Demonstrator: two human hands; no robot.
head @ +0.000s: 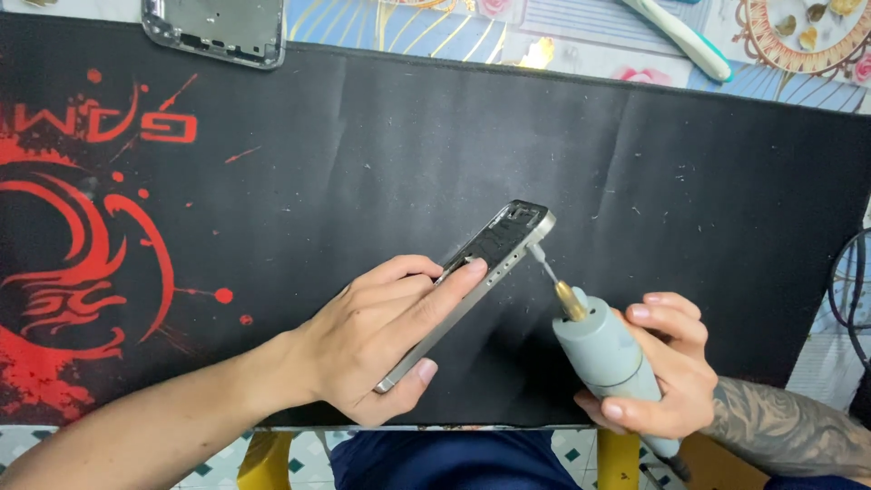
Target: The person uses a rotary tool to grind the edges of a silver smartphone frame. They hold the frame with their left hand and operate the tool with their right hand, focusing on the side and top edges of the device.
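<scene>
My left hand grips a phone frame, a metal-edged housing with a dark inside, tilted up on its long edge over the black mat. My right hand holds a grey pen-shaped rotary tool with a brass collet. The tool's thin bit touches the side edge of the frame near its top corner.
A second bare phone housing lies at the mat's far left edge. A white and teal tool rests on the patterned tablecloth beyond the mat. A red design covers the mat's left part. Black cables hang at the right edge.
</scene>
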